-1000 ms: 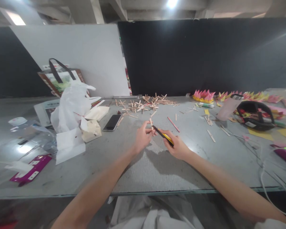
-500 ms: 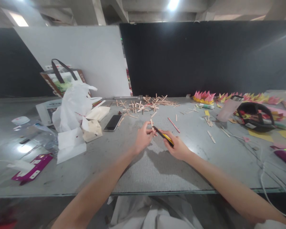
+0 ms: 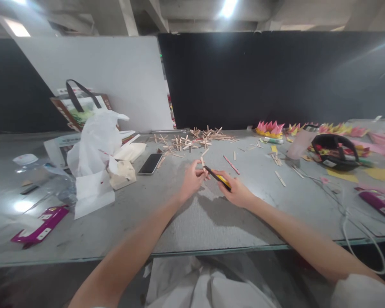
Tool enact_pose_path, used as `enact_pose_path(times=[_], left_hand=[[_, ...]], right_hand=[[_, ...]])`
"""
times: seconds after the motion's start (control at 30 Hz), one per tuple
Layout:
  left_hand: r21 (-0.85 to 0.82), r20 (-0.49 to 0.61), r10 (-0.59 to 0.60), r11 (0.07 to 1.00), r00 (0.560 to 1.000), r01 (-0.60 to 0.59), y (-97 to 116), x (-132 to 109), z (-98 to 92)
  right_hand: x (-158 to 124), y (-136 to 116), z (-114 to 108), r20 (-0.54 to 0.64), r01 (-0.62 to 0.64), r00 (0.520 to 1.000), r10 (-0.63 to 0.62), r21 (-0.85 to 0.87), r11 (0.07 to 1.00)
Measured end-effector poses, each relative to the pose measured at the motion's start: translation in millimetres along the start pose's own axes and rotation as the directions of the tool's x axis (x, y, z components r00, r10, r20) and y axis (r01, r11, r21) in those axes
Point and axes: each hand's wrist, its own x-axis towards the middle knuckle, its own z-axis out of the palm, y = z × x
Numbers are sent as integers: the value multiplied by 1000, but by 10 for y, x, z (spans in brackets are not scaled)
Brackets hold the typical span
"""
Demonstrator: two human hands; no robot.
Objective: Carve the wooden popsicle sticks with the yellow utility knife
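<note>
My left hand (image 3: 192, 177) is closed on a small wooden stick (image 3: 202, 161), holding it up above the table between thumb and fingers. In my right hand (image 3: 236, 191) is a yellow and black utility knife (image 3: 223, 181), gripped around its handle. Its front end reaches to the stick at my left fingertips; the blade itself is too small to make out. Past my hands lies a pile of wooden sticks (image 3: 208, 137), some joined in crossed shapes. A pink patterned pencil-like rod (image 3: 231, 164) rests on the table just beyond the knife.
A black phone (image 3: 150, 164), a white plastic bag (image 3: 94, 143) and a purple power strip (image 3: 41, 225) are on the left. On the right are pink and yellow paper flowers (image 3: 269, 129), a black strapped object (image 3: 333, 152), loose cables and another purple power strip (image 3: 378, 203).
The stick and the knife are still in my hands, with only a slight shift of the fingers. The whole view has turned a little to the right.
</note>
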Motion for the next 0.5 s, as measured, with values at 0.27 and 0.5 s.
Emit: enact_pose_path(times=[0.27, 0.5], left_hand=[[33, -58, 53, 998, 997, -51, -16, 25, 18], [94, -168, 45, 995, 985, -29, -16, 57, 74]], right_hand=[[24, 25, -25, -9, 58, 998, -59, -79, 995], [34, 60, -43, 6, 61, 998, -60, -119, 991]])
